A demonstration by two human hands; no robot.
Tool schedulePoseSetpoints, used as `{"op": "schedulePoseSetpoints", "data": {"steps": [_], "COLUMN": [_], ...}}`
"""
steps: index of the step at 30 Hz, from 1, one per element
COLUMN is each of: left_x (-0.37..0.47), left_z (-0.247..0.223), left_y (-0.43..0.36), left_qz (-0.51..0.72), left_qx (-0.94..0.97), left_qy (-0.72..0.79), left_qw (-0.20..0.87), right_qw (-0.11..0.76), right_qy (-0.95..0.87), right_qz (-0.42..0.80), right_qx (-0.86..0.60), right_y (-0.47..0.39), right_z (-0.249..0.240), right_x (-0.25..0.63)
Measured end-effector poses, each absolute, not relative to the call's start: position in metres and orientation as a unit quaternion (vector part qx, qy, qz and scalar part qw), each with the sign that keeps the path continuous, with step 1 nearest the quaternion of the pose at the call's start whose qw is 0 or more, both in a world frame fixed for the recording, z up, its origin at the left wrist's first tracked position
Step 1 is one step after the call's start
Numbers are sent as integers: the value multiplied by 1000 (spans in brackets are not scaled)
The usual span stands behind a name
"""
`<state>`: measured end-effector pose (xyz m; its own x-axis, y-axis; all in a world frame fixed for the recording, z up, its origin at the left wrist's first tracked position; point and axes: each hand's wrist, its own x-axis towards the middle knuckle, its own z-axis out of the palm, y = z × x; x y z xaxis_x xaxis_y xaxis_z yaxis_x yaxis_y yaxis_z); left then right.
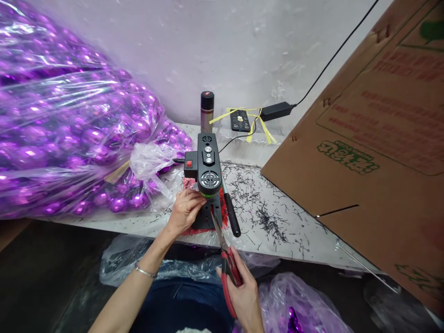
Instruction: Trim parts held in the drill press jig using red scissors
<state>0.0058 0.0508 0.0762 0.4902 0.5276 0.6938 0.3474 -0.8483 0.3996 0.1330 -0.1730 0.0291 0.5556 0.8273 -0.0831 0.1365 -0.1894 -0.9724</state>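
Note:
A small black machine (209, 159) with a red switch and a black lever handle (232, 216) stands on the white table, over a red sheet (224, 212). My left hand (185, 210) is at the left of the machine's lower front, its fingers pinched together just under the green-edged head; what they hold is hidden. My right hand (244, 291) grips red-handled scissors (222, 238), whose blades point up at the machine's base plate. The blade tips lie close to my left fingertips.
Large clear bags of shiny purple balls (86, 125) fill the left. Black clippings (272, 222) litter the white table (291, 245). A cardboard box (364, 185) leans at the right. Behind are a spray can (207, 111), a taped black device (240, 120) and a power adapter (276, 111).

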Motion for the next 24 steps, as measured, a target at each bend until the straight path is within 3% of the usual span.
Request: {"op": "schedulePoseSetpoints", "data": {"steps": [24], "left_x": [9], "left_z": [66], "left_y": [84], "left_qz": [450], "left_qx": [854], "left_qy": [128], "left_qw": [230], "right_qw": [558], "right_qy": [-277], "right_qz": [347], "right_qx": [-701], "right_y": [-199], "right_z": [15], "right_x": [105]}}
